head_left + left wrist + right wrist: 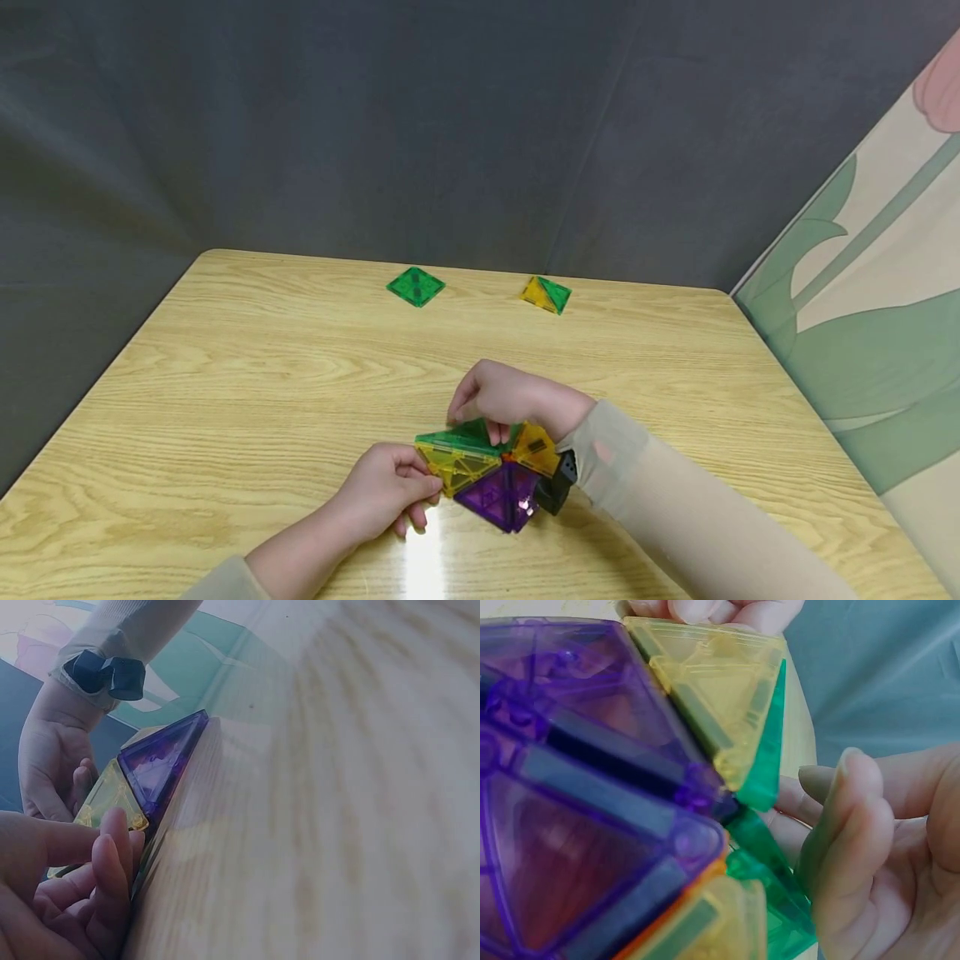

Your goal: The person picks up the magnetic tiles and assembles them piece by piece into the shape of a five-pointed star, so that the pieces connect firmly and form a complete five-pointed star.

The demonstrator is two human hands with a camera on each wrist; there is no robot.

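Observation:
Translucent triangular magnetic tiles are joined into a raised shape near the front middle of the table. Its near side has purple tiles and a yellow tile; an orange-yellow tile sits at the right. Green tiles lean along the far side. My left hand pinches the yellow tile's outer corner between thumb and fingers. From the far side, my right hand reaches over with bent fingers at a green tile. The green tile's edge lies between its fingertips, partly hidden in the head view.
Farther back on the wooden table lie two flat diamonds: a green one and a yellow-and-green one. A dark curtain hangs behind, and a flower-patterned panel stands at the right. A black wrist camera sits beside the purple tiles.

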